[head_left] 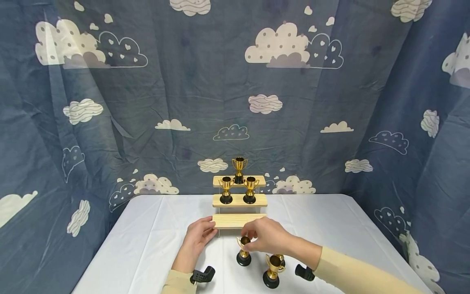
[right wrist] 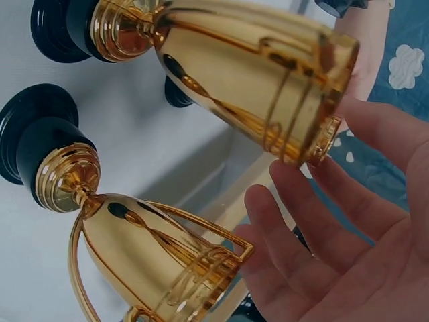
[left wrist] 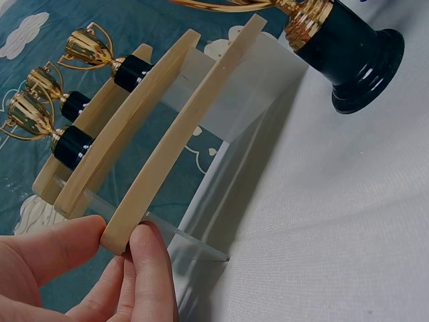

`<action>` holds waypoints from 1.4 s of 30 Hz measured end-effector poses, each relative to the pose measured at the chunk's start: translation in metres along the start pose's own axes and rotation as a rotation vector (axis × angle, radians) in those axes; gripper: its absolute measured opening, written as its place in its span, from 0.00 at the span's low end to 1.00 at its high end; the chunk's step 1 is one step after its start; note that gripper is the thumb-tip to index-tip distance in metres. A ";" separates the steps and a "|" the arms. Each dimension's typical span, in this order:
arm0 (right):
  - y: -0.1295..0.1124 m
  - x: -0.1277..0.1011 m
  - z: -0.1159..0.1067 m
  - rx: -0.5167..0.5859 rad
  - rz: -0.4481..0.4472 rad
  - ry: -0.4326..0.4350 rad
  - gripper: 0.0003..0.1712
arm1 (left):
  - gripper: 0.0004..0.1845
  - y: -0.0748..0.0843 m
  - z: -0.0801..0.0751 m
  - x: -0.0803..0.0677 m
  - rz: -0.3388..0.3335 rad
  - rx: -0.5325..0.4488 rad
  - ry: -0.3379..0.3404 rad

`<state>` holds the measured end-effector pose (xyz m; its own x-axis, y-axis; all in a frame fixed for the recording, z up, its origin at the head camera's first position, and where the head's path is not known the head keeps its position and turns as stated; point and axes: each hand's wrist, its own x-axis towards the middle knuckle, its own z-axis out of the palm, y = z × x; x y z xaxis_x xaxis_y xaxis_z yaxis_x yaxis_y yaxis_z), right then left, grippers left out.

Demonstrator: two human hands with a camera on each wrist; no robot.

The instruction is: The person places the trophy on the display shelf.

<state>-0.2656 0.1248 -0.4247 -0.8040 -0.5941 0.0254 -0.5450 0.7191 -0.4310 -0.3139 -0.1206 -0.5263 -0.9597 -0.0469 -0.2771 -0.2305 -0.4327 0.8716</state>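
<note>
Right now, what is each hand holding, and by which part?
Left hand pinches the left end of the stand's lowest wooden step. Right hand touches a gold trophy at its cup rim; a firm grip is unclear.
</note>
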 end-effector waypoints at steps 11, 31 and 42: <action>0.004 0.000 0.005 -0.024 -0.021 0.016 0.15 | 0.26 -0.001 -0.001 0.001 0.014 -0.019 -0.012; 0.005 -0.001 0.009 -0.023 -0.014 0.032 0.14 | 0.26 0.001 -0.002 0.000 0.005 -0.021 -0.009; 0.003 -0.001 0.010 -0.013 -0.029 0.055 0.13 | 0.27 -0.001 -0.002 0.001 0.022 -0.038 -0.028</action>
<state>-0.2644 0.1237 -0.4348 -0.7992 -0.5946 0.0875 -0.5713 0.7065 -0.4176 -0.3145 -0.1221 -0.5282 -0.9686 -0.0318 -0.2465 -0.2039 -0.4656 0.8612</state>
